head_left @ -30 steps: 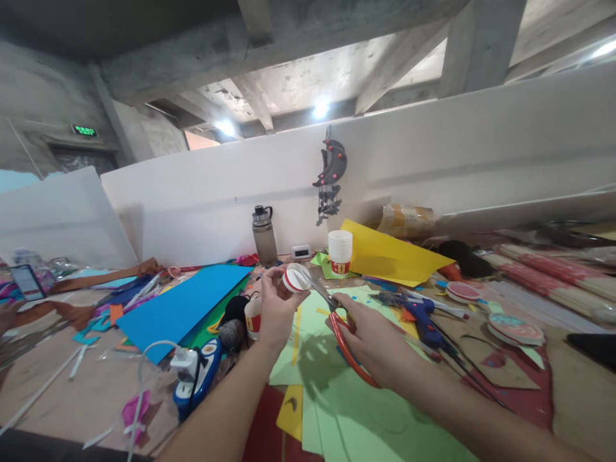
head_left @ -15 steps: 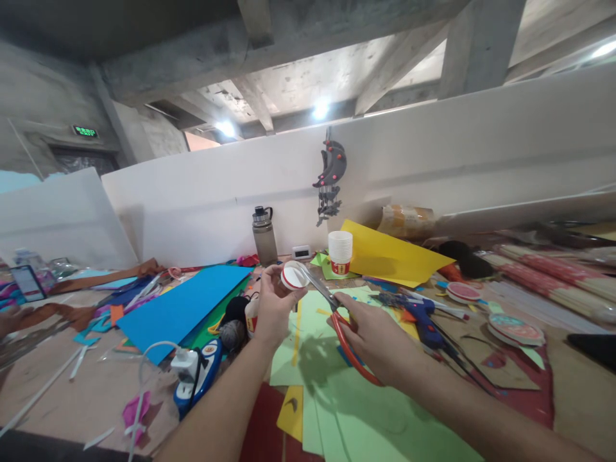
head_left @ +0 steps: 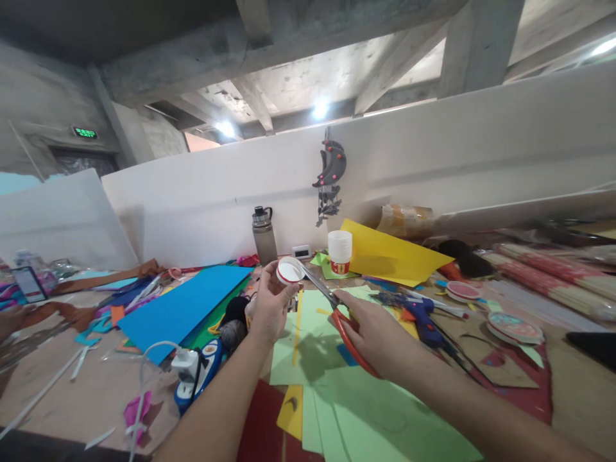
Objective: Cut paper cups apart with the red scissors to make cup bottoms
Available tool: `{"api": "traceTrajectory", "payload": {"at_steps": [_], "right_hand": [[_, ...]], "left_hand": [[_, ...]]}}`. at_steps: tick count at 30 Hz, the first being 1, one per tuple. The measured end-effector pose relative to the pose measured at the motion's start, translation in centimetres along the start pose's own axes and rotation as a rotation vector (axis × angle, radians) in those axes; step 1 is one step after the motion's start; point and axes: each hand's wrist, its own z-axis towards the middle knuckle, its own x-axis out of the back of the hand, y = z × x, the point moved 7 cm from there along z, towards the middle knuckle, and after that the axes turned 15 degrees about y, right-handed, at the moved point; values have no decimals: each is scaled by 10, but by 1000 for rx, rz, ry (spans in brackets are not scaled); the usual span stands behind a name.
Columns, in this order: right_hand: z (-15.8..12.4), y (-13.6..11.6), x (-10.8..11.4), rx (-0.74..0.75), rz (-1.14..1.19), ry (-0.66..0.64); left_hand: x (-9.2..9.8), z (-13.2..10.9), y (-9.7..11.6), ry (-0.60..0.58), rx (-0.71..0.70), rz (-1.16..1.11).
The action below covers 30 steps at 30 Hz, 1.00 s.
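Between the fingers and thumb of my left hand is a shallow white paper cup piece with a red edge, its round face tilted toward me. My right hand is closed around the orange handles of a pair of scissors. The metal blades point up and left, and their tips are at the right edge of the cup piece. Whether the blades are parted is hard to make out. Light green paper sheets lie beneath both hands.
A stack of paper cups and a grey bottle stand at the back. Blue card and a power strip lie left; a blue glue gun lies right. At the far left edge shows another person's hand.
My left hand has shifted slightly left with the cup piece, which has turned a little. The scissors stay at its right edge, tips a little lower on it.
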Motion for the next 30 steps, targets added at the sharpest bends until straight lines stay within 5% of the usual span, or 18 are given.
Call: {"api": "traceTrajectory", "payload": {"at_steps": [7, 30], "right_hand": [[2, 4, 1, -13, 20, 17], [2, 3, 4, 7, -61, -16]], "left_hand": [[-10, -8, -5, -109, 20, 50], [-3, -2, 1, -107, 75, -124]]}}
